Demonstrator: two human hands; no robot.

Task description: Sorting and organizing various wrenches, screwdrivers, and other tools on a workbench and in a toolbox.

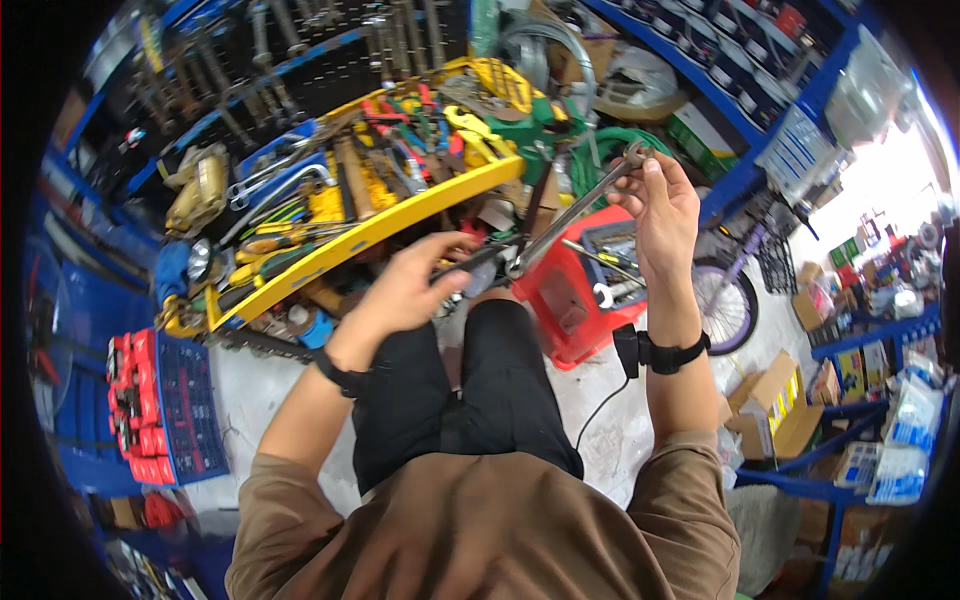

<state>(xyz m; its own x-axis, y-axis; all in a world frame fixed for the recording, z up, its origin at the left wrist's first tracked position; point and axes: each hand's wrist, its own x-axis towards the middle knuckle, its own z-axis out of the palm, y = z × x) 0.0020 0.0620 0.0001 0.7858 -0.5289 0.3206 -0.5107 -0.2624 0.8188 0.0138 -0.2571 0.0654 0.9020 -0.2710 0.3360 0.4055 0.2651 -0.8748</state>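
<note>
My right hand (662,205) is raised at the right, its fingers pinched round the upper end of a long silver wrench (570,218). The wrench slants down to the left, and its ring end hangs near the rim of a red plastic crate (565,340). My left hand (405,285) is partly closed in front of the yellow tray, slightly blurred. A dark, narrow bar-shaped tool (484,258) lies between its thumb and fingers, pointing toward the wrench; its exact kind is unclear. Inside the crate are a grey tray and several metal tools, including an open-ended wrench (603,295).
A long yellow tray (370,228) full of pliers, screwdrivers and hammers stands ahead. Beyond it, wrenches hang on a dark rack (300,65). Red boxes (140,410) are at the left; a purple bicycle (738,270), cardboard box (775,405) and blue shelves are at the right.
</note>
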